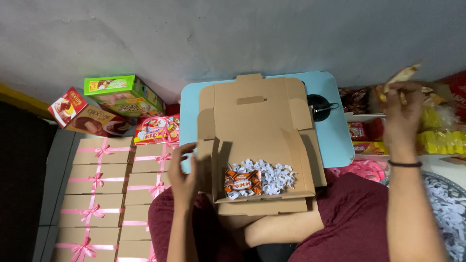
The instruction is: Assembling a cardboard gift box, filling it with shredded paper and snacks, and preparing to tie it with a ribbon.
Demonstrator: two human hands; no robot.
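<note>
The left hand (183, 175) gripped the left wall of an open box (262, 160) on the lap, while the right hand (402, 114), raised well apart, pinched a snack packet (401, 75). An orange packet (242, 182) lay inside the box.

A small light-blue table (335, 140) stands against the grey wall; on it lies an open brown cardboard box (257, 111), flaps spread, covering most of the top; just right of that box sits a black round object (318, 106); left of the table, on the floor (58, 150), closed brown boxes tied with pink ribbon (99, 187) lie in two rows; behind them sit colourful snack cartons (104, 106).
</note>
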